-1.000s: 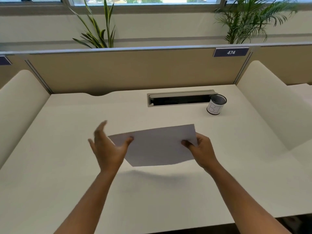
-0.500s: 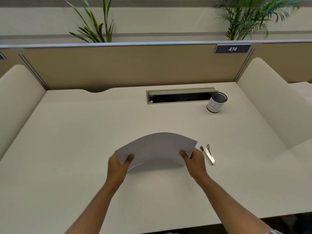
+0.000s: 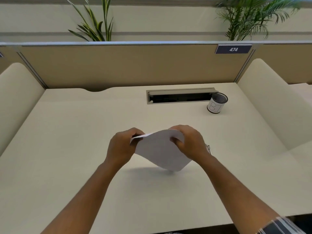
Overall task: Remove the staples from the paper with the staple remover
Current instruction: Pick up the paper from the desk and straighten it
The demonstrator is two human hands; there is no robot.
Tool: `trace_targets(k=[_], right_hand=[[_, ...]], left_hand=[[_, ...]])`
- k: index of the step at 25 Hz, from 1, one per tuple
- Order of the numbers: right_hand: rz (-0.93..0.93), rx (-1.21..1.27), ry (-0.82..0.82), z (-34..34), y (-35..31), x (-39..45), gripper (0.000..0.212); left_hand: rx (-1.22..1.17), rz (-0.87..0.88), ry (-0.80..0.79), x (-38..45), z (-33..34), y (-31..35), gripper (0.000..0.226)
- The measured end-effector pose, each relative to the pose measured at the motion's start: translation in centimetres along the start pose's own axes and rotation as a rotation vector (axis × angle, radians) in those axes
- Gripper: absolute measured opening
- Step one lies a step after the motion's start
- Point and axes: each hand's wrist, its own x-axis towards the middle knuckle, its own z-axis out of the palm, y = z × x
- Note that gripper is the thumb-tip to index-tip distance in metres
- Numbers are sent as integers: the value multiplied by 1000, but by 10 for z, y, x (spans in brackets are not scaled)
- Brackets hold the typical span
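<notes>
Both hands hold the paper [image 3: 162, 149] bowed above the desk [image 3: 67, 149]: left hand [image 3: 122, 147] pinching its left edge, right hand [image 3: 189, 142] curled over its far edge. Preparatory step, apparently orienting the sheet. Next: reach the staple remover [image 3: 209, 149], mostly hidden beyond the right wrist.

Left hand [image 3: 122, 148]: knuckles up, fingers curled, pinching the left edge of the bowed white paper sheet [image 3: 160, 151].
Right hand [image 3: 189, 142]: fingers curled over the sheet's far right edge, thumb beneath.
Forearms: both bare, converging inward.
</notes>
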Motion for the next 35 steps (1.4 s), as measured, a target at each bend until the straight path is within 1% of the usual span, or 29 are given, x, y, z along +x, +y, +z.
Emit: trace_targets(k=[1,2,3,4,5,6,7,8,9,10,11,12,13,14,16,20,22,24,26,28,30,33,35], right_hand=[[33,53,-24,4,0,1,19],[86,137,-21,6,1,0,13],[151,230,-10,7,3,-2,11],[208,319,1,8,5,-6,10],[251,404,11,8,6,-9,10],[283,488,15,8,7,-13,12],[304,570,17,9,6,-18,14],[317,645,25,11,4,-22,17],[328,704,43,13,2,-25,19],[344,745,75,15,1,-28,18],[366,770,115,17,0,-30,15],[397,782,152,21,0,-31,13],[426,782,180,26,1,-34,14],[458,768,192,33,3,-37,16],[530,731,175,49,9,-44,18],[646,696,81,70,21,-56,15],[658,682,78,68,22,-54,13],[632,673,78,64,23,-49,9],[621,735,81,54,22,-42,10],[643,825,73,43,19,-37,16],[659,884,38,37,18,-35,18],[677,891,-61,41,23,-38,15],[695,814,-70,45,32,-42,9]], left_hand=[[40,43,50,2,-1,6,19],[69,65,150,1,-1,9,24],[76,43,270,-1,0,8,38],[38,-31,383,-5,2,4,57],[-51,-131,453,-9,3,-2,77],[-197,-233,453,-14,6,-6,91],[-396,-324,394,-18,11,-7,95],[-597,-389,297,-21,16,-6,87],[-731,-429,201,-22,22,-4,69],[-767,-450,145,-23,27,0,48],[-729,-453,147,-22,31,4,32],[-673,-446,169,-23,34,8,25],[-622,-433,194,-24,37,9,23],[-593,-418,208,-26,41,9,23],[-566,-404,176,-34,51,4,26],[-502,-496,82,-51,72,-8,29],[-482,-535,70,-50,77,-8,27],[-456,-527,103,-44,76,-4,28],[-461,-521,126,-35,70,-3,26],[-533,-553,77,-31,65,-12,23],[-628,-618,-22,-33,65,-21,26],[-608,-676,-57,-40,73,-29,31],[-570,-690,-57,-45,77,-32,34]])
